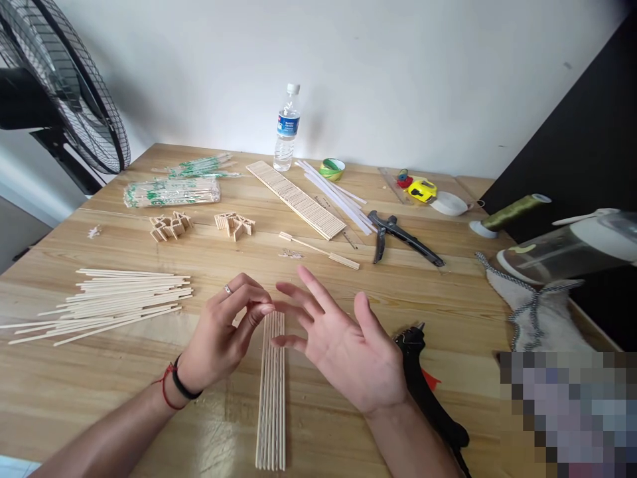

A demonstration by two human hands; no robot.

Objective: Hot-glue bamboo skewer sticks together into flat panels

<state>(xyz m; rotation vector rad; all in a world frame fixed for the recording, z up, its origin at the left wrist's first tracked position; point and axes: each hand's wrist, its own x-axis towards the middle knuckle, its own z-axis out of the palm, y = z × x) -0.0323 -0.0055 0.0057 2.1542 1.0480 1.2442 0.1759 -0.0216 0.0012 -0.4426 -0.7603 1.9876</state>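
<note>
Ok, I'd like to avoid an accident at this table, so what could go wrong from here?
The right hand and its forearm are close to what looks like a glue gun; they could knock it, or get burned if its tip is hot. The left hand is by the far end of the row of sticks, so a bump might skew them if they aren't fixed together.

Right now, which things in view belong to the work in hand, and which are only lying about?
Likely belonging:
narrow row of pale wooden sticks
loose pale wooden sticks
black pistol-shaped glue gun

Likely lying about:
clear blue-labelled plastic bottle
yellow tape measure
olive-green thread spool
</note>
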